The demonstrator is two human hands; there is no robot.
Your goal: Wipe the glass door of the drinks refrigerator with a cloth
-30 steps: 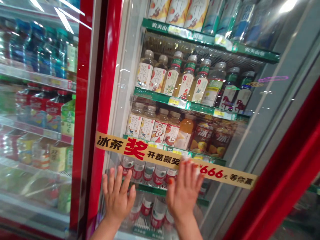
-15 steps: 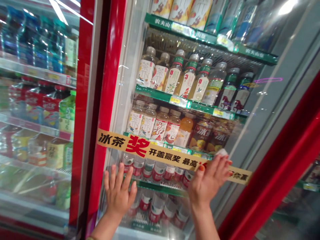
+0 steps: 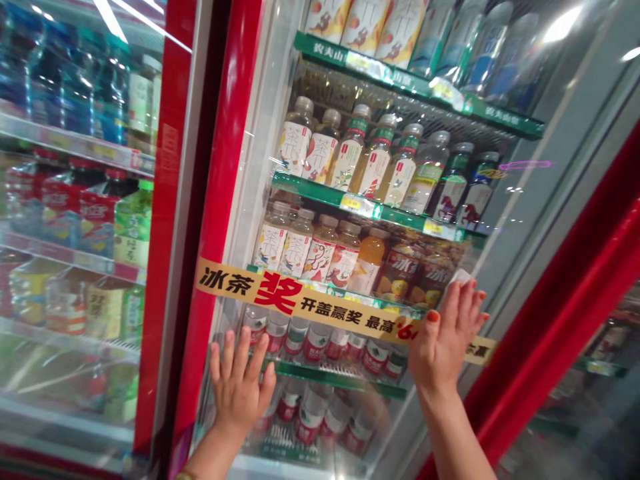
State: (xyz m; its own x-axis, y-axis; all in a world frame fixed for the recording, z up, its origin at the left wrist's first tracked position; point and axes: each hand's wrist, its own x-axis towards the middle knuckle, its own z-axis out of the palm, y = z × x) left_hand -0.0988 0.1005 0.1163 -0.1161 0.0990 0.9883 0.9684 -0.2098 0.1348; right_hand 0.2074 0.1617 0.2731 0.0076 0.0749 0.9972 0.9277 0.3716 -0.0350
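My left hand [image 3: 240,393] lies flat with spread fingers against the glass door [image 3: 390,433] of a drinks fridge, at its lower left. Against the same glass, further right, my right hand [image 3: 443,350] presses a white tissue [image 3: 461,275]. Only a corner of the tissue shows above the fingertips; the palm side is hidden. A yellow strip sticker [image 3: 345,315] with black and red lettering crosses the door, and my right hand covers part of its right end. Bottles of tea [image 3: 295,143] stand in rows behind the glass.
A red door frame [image 3: 227,160] runs up the left, and another red frame [image 3: 540,333] slants along the right. Green-edged shelves [image 3: 330,193] hold drinks inside. At the left stands a second fridge with blue-toned bottles [image 3: 85,87]. Light reflections streak the glass.
My right hand has slid right and slightly up across the glass with the tissue, uncovering more bottles and red lettering. The left hand stays almost in place. The view has shifted slightly.
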